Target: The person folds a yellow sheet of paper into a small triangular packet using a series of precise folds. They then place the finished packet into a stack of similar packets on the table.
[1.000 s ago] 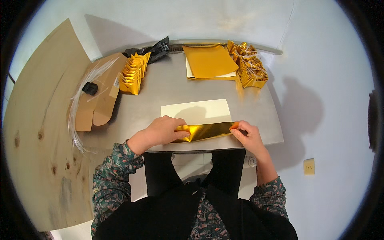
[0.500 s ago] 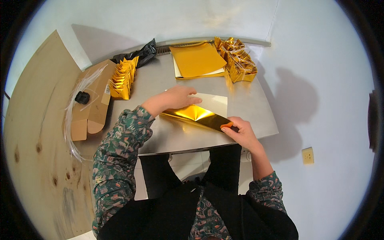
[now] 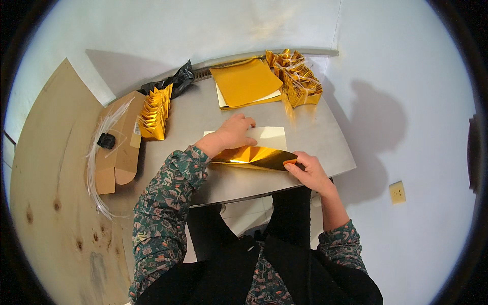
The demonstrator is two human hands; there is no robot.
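Note:
A sheet of gold foil paper point(image 3: 259, 155) lies in front of me, its near edge raised and folded back so that the shiny gold side shows. Its pale back point(image 3: 270, 136) faces up beyond the fold. My right hand point(image 3: 309, 173) pinches the right end of the folded strip between thumb and fingers. Over the left part of the sheet rests my left hand point(image 3: 234, 134), with thumb and fingers apart on the paper. The left end of the fold is partly hidden under that hand and wrist.
Beyond the sheet lies a stack of gold paper point(image 3: 246, 84). Bundled gold folded pieces point(image 3: 300, 84) stand at the back right, more folded pieces point(image 3: 155, 114) at the left. A cardboard box point(image 3: 119, 160) bears white strings and a black object point(image 3: 106, 141). A black plastic bag point(image 3: 178, 80) lies behind.
The folded gold strip has turned to lie more nearly level across the table. My left hand has shifted slightly right over the sheet; the right hand keeps its pinch. The view has shifted a little.

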